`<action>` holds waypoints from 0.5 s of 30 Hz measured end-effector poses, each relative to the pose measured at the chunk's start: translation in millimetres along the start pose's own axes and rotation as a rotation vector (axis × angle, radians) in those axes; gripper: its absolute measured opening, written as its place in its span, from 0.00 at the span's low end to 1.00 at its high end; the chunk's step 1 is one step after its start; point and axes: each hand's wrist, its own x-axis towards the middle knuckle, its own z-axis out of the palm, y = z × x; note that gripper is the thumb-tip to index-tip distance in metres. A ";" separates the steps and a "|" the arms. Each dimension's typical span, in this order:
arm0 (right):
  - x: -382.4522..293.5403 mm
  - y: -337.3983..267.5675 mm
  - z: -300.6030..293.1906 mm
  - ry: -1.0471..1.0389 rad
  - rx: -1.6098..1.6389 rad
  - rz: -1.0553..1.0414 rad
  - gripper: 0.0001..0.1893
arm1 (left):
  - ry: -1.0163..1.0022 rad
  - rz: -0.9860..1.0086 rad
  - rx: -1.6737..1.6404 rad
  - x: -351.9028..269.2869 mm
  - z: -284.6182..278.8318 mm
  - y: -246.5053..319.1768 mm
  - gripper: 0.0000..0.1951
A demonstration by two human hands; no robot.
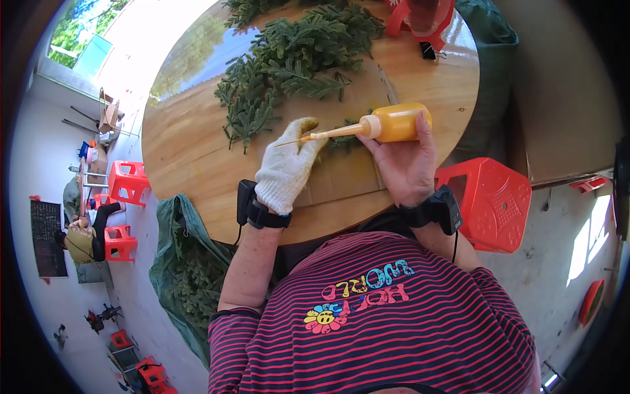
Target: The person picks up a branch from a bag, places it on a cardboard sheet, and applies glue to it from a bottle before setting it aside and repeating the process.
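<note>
My right hand (404,165), bare, holds a plastic squeeze bottle (399,123) of yellow-orange liquid, tilted on its side. Its long tapered nozzle (347,130) points left. My left hand (288,165) wears a white knitted glove with brown-stained fingertips. The thumb and forefinger are around the nozzle's end; whether they pinch something is unclear. A thin orange-smeared tip (290,143) lies across the glove. Under the bottle, a small green artificial fir sprig (344,143) is partly hidden. Beyond my hands, a heap of artificial fir branches (310,47) covers part of a cardboard sheet (339,184).
The round wooden table (192,162) carries a black binder clip (427,50) and a red item (428,19) at the far right. A green sack (165,266) of fir branches stands at left. A red plastic stool (497,207) is at right. Another person (83,241) sits far left.
</note>
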 end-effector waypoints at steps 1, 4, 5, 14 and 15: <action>0.5 0.1 -0.1 -0.006 -0.004 -0.006 0.25 | 0.111 0.119 0.101 -3.0 -1.6 -2.9 0.14; 0.6 1.6 -0.3 -0.013 -0.010 -0.021 0.26 | 0.325 0.357 0.303 -7.0 -2.6 -8.1 0.11; -0.4 2.4 0.1 -0.008 -0.010 -0.032 0.26 | 0.360 0.461 0.347 -9.0 1.3 -6.6 0.10; -6.2 4.7 0.1 -0.002 -0.027 -0.074 0.27 | 0.326 0.538 0.493 3.5 28.1 1.2 0.12; -6.4 4.0 -0.7 -0.011 -0.030 -0.074 0.28 | 0.303 0.507 0.497 4.0 29.6 0.5 0.13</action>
